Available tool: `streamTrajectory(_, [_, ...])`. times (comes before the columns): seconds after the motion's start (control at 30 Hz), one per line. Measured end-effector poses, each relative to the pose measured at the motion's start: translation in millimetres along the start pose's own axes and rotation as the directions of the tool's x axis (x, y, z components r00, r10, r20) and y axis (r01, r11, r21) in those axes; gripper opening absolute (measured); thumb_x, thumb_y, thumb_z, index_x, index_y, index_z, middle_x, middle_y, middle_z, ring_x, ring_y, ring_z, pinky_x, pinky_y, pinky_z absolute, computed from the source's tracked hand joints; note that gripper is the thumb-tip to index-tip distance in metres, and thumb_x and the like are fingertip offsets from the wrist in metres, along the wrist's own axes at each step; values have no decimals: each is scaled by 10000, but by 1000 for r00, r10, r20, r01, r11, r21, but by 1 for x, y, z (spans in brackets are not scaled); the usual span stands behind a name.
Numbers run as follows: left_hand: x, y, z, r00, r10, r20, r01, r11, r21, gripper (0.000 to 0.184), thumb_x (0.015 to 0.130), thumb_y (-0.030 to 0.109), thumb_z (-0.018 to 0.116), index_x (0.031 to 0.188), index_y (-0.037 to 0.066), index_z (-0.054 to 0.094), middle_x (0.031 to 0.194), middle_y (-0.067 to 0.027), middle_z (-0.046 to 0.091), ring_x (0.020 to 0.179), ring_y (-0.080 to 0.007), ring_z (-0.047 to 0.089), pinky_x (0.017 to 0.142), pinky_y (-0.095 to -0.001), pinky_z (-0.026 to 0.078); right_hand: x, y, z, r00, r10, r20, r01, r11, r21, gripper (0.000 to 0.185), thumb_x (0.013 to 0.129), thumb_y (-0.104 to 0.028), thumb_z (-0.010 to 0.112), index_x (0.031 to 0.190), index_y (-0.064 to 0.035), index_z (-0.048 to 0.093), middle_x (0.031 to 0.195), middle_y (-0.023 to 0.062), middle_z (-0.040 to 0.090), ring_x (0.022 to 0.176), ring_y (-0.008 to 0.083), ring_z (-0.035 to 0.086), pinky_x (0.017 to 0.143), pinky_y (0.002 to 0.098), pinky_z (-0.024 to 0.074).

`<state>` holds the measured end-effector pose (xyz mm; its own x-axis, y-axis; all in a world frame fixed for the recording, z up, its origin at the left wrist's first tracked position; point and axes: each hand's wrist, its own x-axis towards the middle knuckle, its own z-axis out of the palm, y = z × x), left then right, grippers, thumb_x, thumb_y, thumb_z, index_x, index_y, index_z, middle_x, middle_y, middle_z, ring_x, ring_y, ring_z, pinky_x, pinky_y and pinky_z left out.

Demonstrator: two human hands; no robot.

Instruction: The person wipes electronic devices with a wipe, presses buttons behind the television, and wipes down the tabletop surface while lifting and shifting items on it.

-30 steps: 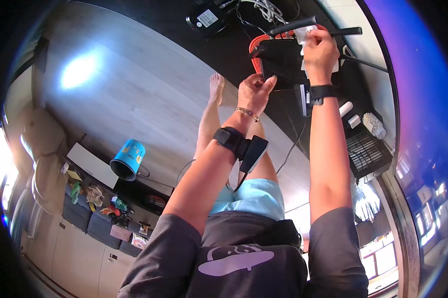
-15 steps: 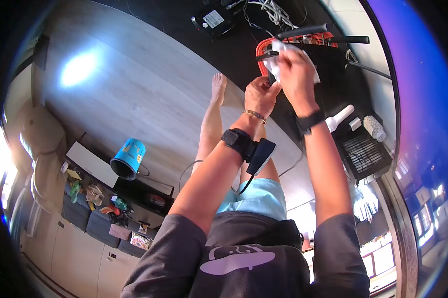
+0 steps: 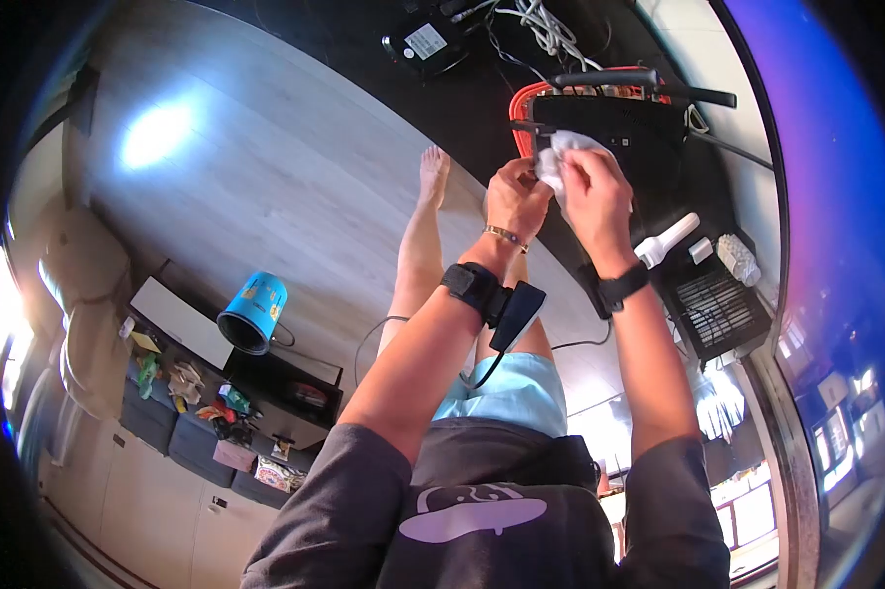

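A black router [image 3: 614, 123] with several stick antennas is in front of me, over the dark tabletop. My left hand [image 3: 517, 204] is closed at its near left corner, on a thin dark part that looks like an antenna; the fingers partly hide it. A crumpled white cloth [image 3: 566, 143] is pinched in my right hand [image 3: 596, 196], pressed against the router's near left side, just right of my left fingers. One antenna [image 3: 604, 79] points right along the far edge. Behind the router shows a red-orange basket [image 3: 519, 106] with things in it.
On the dark surface lie a black box with a label [image 3: 425, 41], white cables [image 3: 546, 29], a white handled object [image 3: 668, 239] and a black slotted tray [image 3: 719, 309]. A large screen [image 3: 835, 196] stands at the right. A blue bin [image 3: 253, 312] is on the floor.
My right hand has moved down toward me with the white cloth, uncovering more of the router's top. My left hand stays at the corner; the router has shifted slightly.
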<state>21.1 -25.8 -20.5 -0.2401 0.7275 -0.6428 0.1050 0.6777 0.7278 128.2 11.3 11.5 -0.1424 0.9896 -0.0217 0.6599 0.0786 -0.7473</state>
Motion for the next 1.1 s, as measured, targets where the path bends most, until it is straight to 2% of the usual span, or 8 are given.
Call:
streamTrajectory(0.13, [-1,5,-6,999,-27,44,26,1000,10,221,684,103,617,850,-43,627,643,-96,607,579,-144,575,545,-284,454,24,1,19,993,-120,1,120,992,-37,91,755,-10,611,845,-10,603,819,138,600,786,312,590,696,369,479])
streamTrajectory(0.17, [-3,6,-4,999,43,3,-43,993,-106,222,711,129,638,848,-45,626,639,-91,606,565,-131,565,537,-278,451,37,-1,31,993,-119,24,120,991,-56,91,751,-10,609,841,-12,594,819,138,594,793,318,584,701,376,474])
streamTrajectory(0.33, [2,4,-5,997,48,59,-46,998,-36,274,745,208,680,850,-40,628,637,-73,602,566,-115,549,541,-274,447,43,11,13,973,-213,88,215,977,-11,92,780,-39,576,867,-13,558,837,151,567,827,337,560,702,425,457])
streamTrajectory(0.53, [-4,12,-6,999,-24,43,27,998,-54,347,762,291,693,877,-30,631,636,-63,600,577,-124,558,549,-279,445,10,63,-80,994,113,-6,-113,987,-115,64,773,-16,589,835,-17,603,788,120,588,790,285,584,706,359,468])
streamTrajectory(0.7, [-1,4,-5,1000,-9,29,10,998,-56,363,763,299,689,882,-39,627,652,-83,617,590,-140,581,558,-292,454,34,26,-8,981,-192,28,194,977,-87,97,771,-24,591,868,-24,585,852,129,587,832,302,575,763,371,455])
streamTrajectory(0.87, [9,-19,-3,993,-11,114,21,996,-86,384,772,321,685,893,-39,627,679,-92,629,620,-151,598,574,-293,458,30,25,-1,968,-224,111,226,974,-6,63,797,-63,584,852,-44,562,857,118,565,822,316,573,673,398,474])
streamTrajectory(0.97, [6,-12,-2,994,-42,100,50,996,-78,396,779,334,682,910,-36,628,690,-85,625,633,-130,585,586,-283,454,19,62,-59,989,-143,40,148,970,-191,70,788,-22,578,857,-32,573,840,118,572,800,298,567,716,378,453])
streamTrajectory(1.1, [4,-9,-3,994,-40,106,51,994,-102,414,783,340,685,943,-37,629,719,-85,634,642,-120,580,599,-271,457,4,99,-115,997,49,-52,-60,967,-246,74,797,-5,567,869,-19,579,836,120,583,773,283,582,690,361,468])
